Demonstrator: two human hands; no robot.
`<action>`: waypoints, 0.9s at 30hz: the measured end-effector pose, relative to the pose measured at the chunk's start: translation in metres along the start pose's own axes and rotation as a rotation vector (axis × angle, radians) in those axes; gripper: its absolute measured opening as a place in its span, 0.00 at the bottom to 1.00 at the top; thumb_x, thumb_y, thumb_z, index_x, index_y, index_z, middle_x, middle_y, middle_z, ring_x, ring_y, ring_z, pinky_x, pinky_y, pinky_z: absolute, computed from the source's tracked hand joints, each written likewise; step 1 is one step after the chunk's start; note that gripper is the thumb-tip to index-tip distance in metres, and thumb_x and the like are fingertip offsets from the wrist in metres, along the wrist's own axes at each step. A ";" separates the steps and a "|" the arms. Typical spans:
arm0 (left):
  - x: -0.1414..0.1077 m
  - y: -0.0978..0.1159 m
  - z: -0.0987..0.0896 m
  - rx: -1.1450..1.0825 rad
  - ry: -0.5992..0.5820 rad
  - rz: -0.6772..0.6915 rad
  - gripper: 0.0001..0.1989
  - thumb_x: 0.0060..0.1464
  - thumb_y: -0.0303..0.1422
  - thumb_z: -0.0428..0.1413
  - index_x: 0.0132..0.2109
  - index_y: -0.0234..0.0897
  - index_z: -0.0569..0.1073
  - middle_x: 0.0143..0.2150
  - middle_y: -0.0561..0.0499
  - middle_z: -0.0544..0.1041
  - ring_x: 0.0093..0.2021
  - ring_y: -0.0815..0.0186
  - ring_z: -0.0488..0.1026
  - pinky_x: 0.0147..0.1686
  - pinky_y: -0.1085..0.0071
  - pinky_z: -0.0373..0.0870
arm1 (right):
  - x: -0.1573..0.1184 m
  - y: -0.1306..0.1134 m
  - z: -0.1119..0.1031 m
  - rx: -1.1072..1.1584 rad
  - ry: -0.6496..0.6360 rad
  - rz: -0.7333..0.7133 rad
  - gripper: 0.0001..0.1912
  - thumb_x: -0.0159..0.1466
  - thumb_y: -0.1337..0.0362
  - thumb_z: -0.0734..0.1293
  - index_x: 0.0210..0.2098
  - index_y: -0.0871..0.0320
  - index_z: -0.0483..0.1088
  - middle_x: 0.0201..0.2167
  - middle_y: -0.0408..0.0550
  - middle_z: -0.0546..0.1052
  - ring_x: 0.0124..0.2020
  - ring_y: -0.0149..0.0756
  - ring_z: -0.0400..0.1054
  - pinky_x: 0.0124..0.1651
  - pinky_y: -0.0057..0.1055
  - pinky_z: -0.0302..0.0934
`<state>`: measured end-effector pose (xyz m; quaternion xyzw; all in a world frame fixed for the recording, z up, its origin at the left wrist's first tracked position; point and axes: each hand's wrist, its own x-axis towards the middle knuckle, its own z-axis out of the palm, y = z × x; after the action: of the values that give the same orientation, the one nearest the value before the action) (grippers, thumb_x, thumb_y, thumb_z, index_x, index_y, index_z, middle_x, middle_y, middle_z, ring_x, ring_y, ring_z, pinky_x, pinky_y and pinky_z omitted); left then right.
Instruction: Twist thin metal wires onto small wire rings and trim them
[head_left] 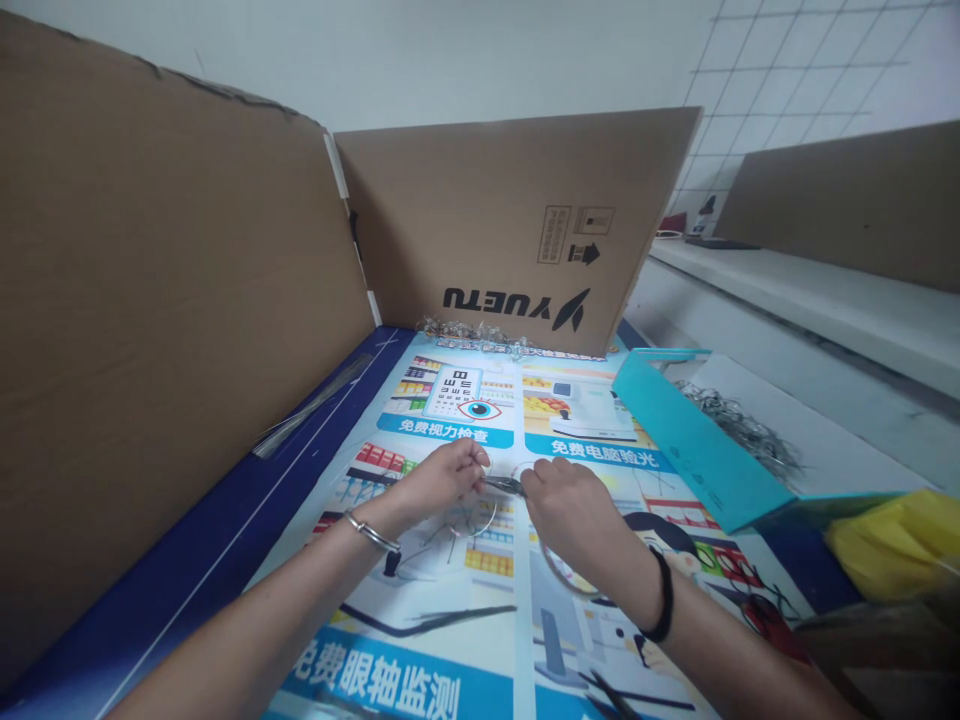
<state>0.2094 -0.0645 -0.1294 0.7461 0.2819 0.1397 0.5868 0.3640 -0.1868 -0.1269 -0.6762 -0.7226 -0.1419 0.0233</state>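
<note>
My left hand (459, 474) is closed in a pinch over the printed sheet, on something thin that looks like wire. A thin pale wire loop (491, 522) curves just below its fingers; whether it joins what they pinch I cannot tell. My right hand (571, 500) is wrapped around a dark metal tool that looks like small pliers (504, 486). Its narrow tip points left and meets the left fingertips, while its handles are mostly hidden in the palm. A curved pale band (559, 572) shows beneath the right hand.
Cardboard panels (187, 230) stand at left and back. Tangled wire bits (472, 332) lie along the back panel, and a bundle of thin strands (315, 403) lies left. An open turquoise box (697, 440) holds more tangled wire (742, 425). Scissors-like blades (611, 695) lie in front.
</note>
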 end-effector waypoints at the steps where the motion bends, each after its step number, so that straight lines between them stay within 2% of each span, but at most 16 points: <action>1: 0.000 0.000 0.000 -0.010 0.001 -0.007 0.03 0.53 0.28 0.48 0.37 0.36 0.64 0.26 0.55 0.69 0.22 0.73 0.61 0.24 0.76 0.57 | 0.000 0.000 0.000 0.000 0.000 -0.001 0.06 0.59 0.73 0.60 0.30 0.59 0.68 0.28 0.49 0.71 0.30 0.37 0.62 0.30 0.34 0.42; 8: -0.002 0.002 0.002 -0.078 0.007 -0.062 0.04 0.52 0.29 0.49 0.37 0.36 0.64 0.25 0.56 0.69 0.20 0.75 0.59 0.22 0.77 0.54 | -0.001 -0.001 0.001 -0.013 -0.019 -0.004 0.07 0.58 0.75 0.61 0.30 0.59 0.67 0.27 0.49 0.71 0.30 0.37 0.62 0.29 0.34 0.43; 14: -0.002 0.002 0.002 -0.060 -0.001 -0.049 0.03 0.53 0.29 0.48 0.37 0.36 0.63 0.25 0.56 0.69 0.20 0.75 0.60 0.22 0.77 0.55 | 0.001 0.002 -0.003 0.002 -0.049 -0.001 0.06 0.58 0.74 0.61 0.30 0.59 0.67 0.28 0.49 0.71 0.30 0.37 0.63 0.29 0.33 0.44; 20: -0.001 -0.003 -0.001 0.059 -0.031 0.052 0.04 0.54 0.30 0.48 0.38 0.37 0.64 0.28 0.54 0.70 0.25 0.72 0.63 0.27 0.75 0.59 | 0.002 0.006 -0.001 0.065 -0.047 0.005 0.04 0.60 0.70 0.61 0.31 0.59 0.68 0.29 0.48 0.72 0.32 0.35 0.64 0.32 0.30 0.46; 24: 0.000 -0.007 -0.002 0.090 -0.034 0.111 0.04 0.54 0.30 0.47 0.38 0.38 0.64 0.29 0.54 0.69 0.32 0.69 0.66 0.33 0.73 0.61 | 0.002 0.008 -0.001 0.031 -0.020 -0.027 0.05 0.58 0.72 0.62 0.30 0.58 0.68 0.28 0.48 0.71 0.32 0.37 0.63 0.33 0.32 0.46; 27: -0.001 -0.008 -0.001 0.090 -0.043 0.120 0.04 0.55 0.29 0.46 0.38 0.38 0.64 0.30 0.54 0.68 0.33 0.68 0.66 0.35 0.72 0.61 | 0.002 0.007 -0.003 -0.013 0.000 -0.054 0.06 0.58 0.74 0.61 0.30 0.58 0.68 0.28 0.48 0.71 0.32 0.39 0.61 0.34 0.33 0.45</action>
<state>0.2062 -0.0626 -0.1363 0.7901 0.2300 0.1458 0.5492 0.3706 -0.1852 -0.1223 -0.6565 -0.7397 -0.1470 0.0149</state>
